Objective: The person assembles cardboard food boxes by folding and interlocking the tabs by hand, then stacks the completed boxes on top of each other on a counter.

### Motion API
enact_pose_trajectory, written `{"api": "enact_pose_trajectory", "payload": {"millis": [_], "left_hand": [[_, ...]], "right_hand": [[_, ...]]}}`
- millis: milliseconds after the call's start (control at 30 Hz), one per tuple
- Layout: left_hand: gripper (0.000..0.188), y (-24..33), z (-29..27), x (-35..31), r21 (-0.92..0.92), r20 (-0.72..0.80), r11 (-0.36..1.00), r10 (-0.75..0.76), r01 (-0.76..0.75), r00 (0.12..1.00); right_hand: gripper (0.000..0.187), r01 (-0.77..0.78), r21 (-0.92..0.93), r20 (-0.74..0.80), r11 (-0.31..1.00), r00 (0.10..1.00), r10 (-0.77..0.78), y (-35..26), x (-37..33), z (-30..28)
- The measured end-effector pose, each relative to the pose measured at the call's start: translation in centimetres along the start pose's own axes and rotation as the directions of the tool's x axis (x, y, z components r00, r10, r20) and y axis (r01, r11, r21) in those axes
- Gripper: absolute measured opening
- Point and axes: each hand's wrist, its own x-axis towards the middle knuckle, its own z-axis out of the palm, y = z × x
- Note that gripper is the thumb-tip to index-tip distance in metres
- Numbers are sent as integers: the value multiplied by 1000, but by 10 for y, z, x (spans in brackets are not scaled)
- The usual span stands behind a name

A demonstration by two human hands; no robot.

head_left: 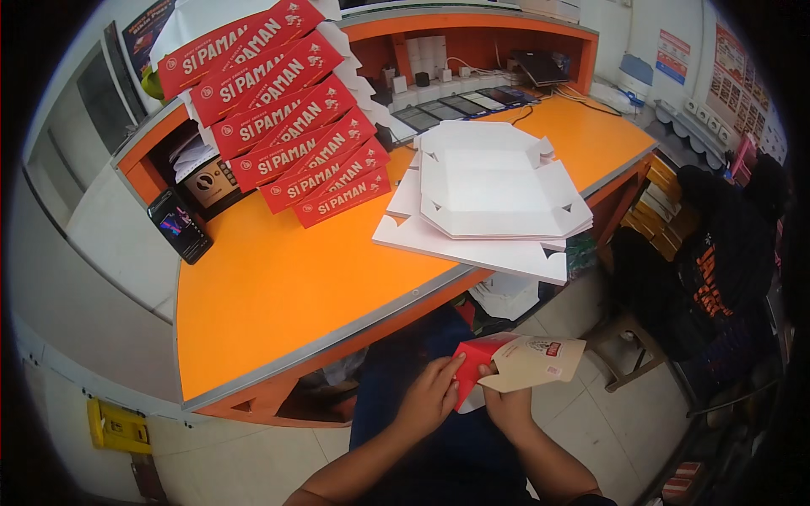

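Fingers (445, 381) of your left hand (429, 401) close on the red panel of a partly folded carton (540, 363), while your right hand (508, 406) grips its near edge, thumb on top and the other fingers partly hidden beneath. You hold this red and tan carton above your lap, just off the near side of the orange surface (278, 295). Beyond it, to your right, a pile of flat white blanks (502, 185) lies on the surface, its lower sheets jutting past the edge. Left of those blanks rises a tall, leaning stack of red cartons (291, 126). Near the surface's left edge, a black phone (179, 226) stands tilted with its screen lit. Farther back, you have flat dark devices (460, 105) lying in a row.
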Motion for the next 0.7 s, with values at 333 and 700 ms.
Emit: {"api": "enact_pose_trajectory", "payload": {"millis": [333, 700], "left_hand": [[58, 2, 0, 1, -12, -4, 1000, 17, -17, 1000], [74, 1, -21, -5, -137, 12, 991, 11, -10, 1000]], "right_hand": [[19, -154, 141, 61, 978, 987, 146, 49, -27, 4], [13, -158, 144, 162, 977, 978, 135, 33, -19, 7]]}}
